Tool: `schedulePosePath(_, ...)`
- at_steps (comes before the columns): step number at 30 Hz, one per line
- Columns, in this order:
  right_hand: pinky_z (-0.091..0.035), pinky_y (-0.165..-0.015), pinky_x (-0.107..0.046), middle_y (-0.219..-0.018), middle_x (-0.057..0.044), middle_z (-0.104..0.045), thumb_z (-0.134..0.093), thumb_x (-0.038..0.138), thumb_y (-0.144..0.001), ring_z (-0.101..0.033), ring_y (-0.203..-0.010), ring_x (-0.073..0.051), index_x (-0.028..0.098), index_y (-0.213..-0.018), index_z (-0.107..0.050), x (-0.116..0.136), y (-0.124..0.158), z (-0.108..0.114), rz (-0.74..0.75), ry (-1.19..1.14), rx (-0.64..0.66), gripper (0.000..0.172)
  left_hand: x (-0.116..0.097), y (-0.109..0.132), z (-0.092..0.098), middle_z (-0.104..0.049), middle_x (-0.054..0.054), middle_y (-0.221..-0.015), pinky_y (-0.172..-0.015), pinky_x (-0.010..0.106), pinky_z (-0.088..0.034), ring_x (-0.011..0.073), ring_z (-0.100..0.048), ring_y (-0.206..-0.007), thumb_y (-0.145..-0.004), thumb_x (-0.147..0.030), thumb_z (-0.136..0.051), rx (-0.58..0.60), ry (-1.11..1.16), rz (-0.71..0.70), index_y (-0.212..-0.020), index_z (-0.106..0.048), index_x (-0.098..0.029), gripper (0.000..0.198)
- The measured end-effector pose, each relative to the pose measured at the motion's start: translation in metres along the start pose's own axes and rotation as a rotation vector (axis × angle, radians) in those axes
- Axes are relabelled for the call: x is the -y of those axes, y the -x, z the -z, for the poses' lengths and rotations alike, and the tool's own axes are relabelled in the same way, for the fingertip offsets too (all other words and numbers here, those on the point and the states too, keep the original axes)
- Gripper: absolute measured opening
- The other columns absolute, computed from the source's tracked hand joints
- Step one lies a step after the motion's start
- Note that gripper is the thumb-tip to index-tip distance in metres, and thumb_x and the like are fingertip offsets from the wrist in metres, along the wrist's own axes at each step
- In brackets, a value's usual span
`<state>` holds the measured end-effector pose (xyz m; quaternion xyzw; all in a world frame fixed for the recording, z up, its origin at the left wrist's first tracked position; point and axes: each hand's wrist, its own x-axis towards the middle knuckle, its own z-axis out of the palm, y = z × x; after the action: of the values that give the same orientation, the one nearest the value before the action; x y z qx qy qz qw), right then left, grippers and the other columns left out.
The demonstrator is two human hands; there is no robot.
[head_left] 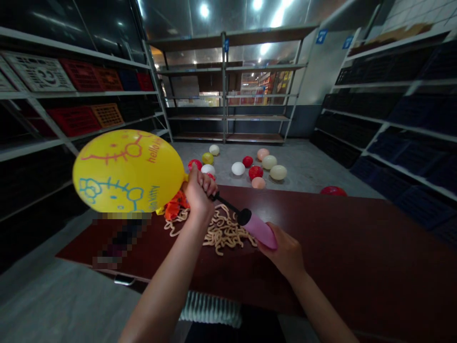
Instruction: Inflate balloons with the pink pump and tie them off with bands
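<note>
A large inflated yellow balloon (124, 174) with red and blue cartoon cat drawings and lettering fills the left of the view. My left hand (200, 193) is closed around its neck and the end of a black rod. That rod belongs to a pink hand pump (259, 229); it reaches from my left fist to the pump's black collar. My right hand (287, 250) is wrapped round the pink barrel. The join between balloon and pump is hidden in my left fingers. Beneath lie tangled tan strands (223, 238) and limp orange-red balloons (173, 209).
The dark red table (332, 238) spans the front. Several inflated balloons (256, 172) lie on the floor beyond it. Metal shelving (224, 95) stands at the back, with crate-filled racks (74, 121) on both sides. A blurred patch covers something on the table's left.
</note>
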<state>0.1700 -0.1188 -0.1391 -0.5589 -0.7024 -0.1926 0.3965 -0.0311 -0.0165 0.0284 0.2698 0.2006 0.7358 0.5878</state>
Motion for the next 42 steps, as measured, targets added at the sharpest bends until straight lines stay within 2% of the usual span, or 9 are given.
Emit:
schedulePosePath(4,-0.058,-0.064,-0.034,-0.094,-0.009,-0.076,-0.062,0.040,-0.088,-0.074,-0.073,-0.025,0.019,-0.117,-0.061,-0.004,0.001,-0.003,-0.039,0.012,-0.031,0.036,0.048,0.014,-0.013,-0.027,-0.007,-0.041,-0.032,0.022,-0.019,0.0058,-0.025,-0.029,-0.087,-0.050,-0.066,0.060,-0.045,0.040,-0.053,-0.031,-0.020,0.058)
schedulePosePath(8,-0.057,-0.063,-0.034,-0.092,-0.009,-0.076,-0.063,0.042,-0.088,-0.074,-0.070,-0.025,0.019,-0.114,-0.062,-0.003,-0.001,-0.003,-0.098,0.047,-0.043,0.035,0.088,0.026,-0.014,-0.027,-0.008,-0.040,-0.031,0.021,-0.018,0.0060,-0.026,-0.029,-0.084,-0.050,-0.069,0.055,-0.052,0.109,-0.054,-0.031,-0.020,0.057)
schedulePosePath(13,-0.054,-0.060,-0.033,-0.089,-0.008,-0.076,-0.065,0.042,-0.086,-0.073,-0.070,-0.025,0.017,-0.110,-0.063,0.000,-0.003,-0.001,-0.125,0.081,0.013,0.035,0.097,0.019,-0.003,-0.027,-0.008,-0.040,-0.031,0.021,-0.019,0.0064,-0.025,-0.028,-0.086,-0.045,-0.068,0.011,-0.042,0.133,-0.055,-0.032,-0.020,0.054)
schedulePosePath(19,-0.055,-0.070,-0.030,-0.100,-0.010,-0.077,-0.064,0.046,-0.089,-0.074,-0.079,-0.023,0.017,-0.118,-0.062,0.010,-0.006,0.000,-0.012,0.064,0.065,0.042,0.072,0.015,0.020,-0.027,-0.007,-0.039,-0.031,0.022,-0.018,0.0069,-0.024,-0.028,-0.093,-0.044,-0.060,-0.016,0.011,0.203,-0.054,-0.030,-0.020,0.055)
schedulePosePath(28,-0.056,-0.078,-0.030,-0.110,-0.012,-0.076,-0.063,0.048,-0.091,-0.074,-0.086,-0.022,0.015,-0.124,-0.060,0.019,-0.006,-0.001,0.155,0.073,0.111,0.047,0.014,0.002,0.059,-0.025,-0.006,-0.040,-0.035,0.024,-0.019,0.0078,-0.023,-0.030,-0.102,-0.034,-0.043,-0.083,0.061,0.185,-0.054,-0.026,-0.019,0.053)
schedulePosePath(32,-0.055,-0.077,-0.030,-0.110,-0.012,-0.075,-0.062,0.046,-0.092,-0.074,-0.087,-0.021,0.014,-0.124,-0.060,0.020,-0.007,0.003,0.239,0.104,0.127,0.046,-0.017,-0.005,0.081,-0.023,-0.006,-0.042,-0.037,0.024,-0.021,0.0069,-0.022,-0.032,-0.101,-0.036,-0.046,-0.076,0.079,0.143,-0.056,-0.026,-0.019,0.053)
schedulePosePath(38,-0.053,-0.079,-0.031,-0.104,-0.011,-0.076,-0.062,0.042,-0.093,-0.072,-0.088,-0.022,0.014,-0.121,-0.063,0.023,-0.007,0.005,0.393,0.150,0.133,0.040,-0.058,-0.005,0.130,-0.018,-0.006,-0.044,-0.037,0.026,-0.019,0.0058,-0.018,-0.034,-0.095,-0.049,-0.059,-0.112,0.060,0.046,-0.057,-0.025,-0.021,0.058)
schedulePosePath(40,-0.052,-0.077,-0.031,-0.101,-0.011,-0.077,-0.062,0.043,-0.093,-0.072,-0.084,-0.021,0.014,-0.120,-0.063,0.024,-0.008,0.004,0.404,0.145,0.123,0.039,-0.063,-0.005,0.132,-0.018,-0.006,-0.045,-0.038,0.027,-0.019,0.0061,-0.020,-0.035,-0.093,-0.054,-0.060,-0.100,0.038,0.026,-0.058,-0.026,-0.021,0.058)
schedulePosePath(42,-0.052,-0.075,-0.030,-0.099,-0.011,-0.077,-0.063,0.044,-0.092,-0.072,-0.081,-0.020,0.014,-0.118,-0.063,0.023,-0.009,0.003,0.372,0.131,0.079,0.040,-0.063,-0.006,0.120,-0.020,-0.005,-0.046,-0.040,0.028,-0.020,0.0065,-0.023,-0.036,-0.091,-0.054,-0.062,-0.069,0.021,0.007,-0.059,-0.027,-0.021,0.058)
